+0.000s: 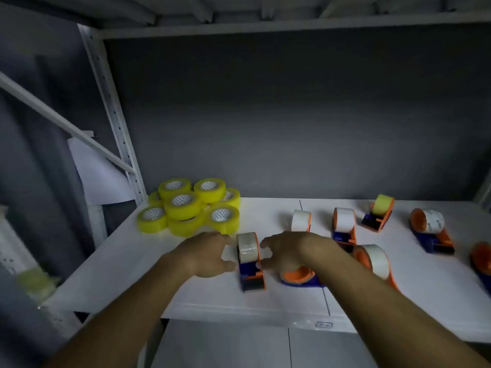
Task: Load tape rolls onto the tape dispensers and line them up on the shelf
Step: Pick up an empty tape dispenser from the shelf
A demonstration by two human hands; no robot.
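Note:
A blue and orange tape dispenser (251, 264) loaded with a pale roll stands upright near the front of the white shelf (132, 261). My left hand (206, 254) is just left of it and my right hand (285, 253) just right of it. Both have fingers spread, close to the dispenser's sides or touching them, with no firm grip visible. A pile of yellow tape rolls (190, 205) sits at the back left. Under my right hand lies an orange and blue dispenser (300, 278) on its side.
Several more dispensers stand to the right: loaded ones (301, 221), (344, 225), (378, 212), (430, 229), one near my right forearm (377, 261), and one cut off at the frame's edge (482, 258). A white upright post (114, 120) rises at the left. An upper shelf (265, 25) spans overhead.

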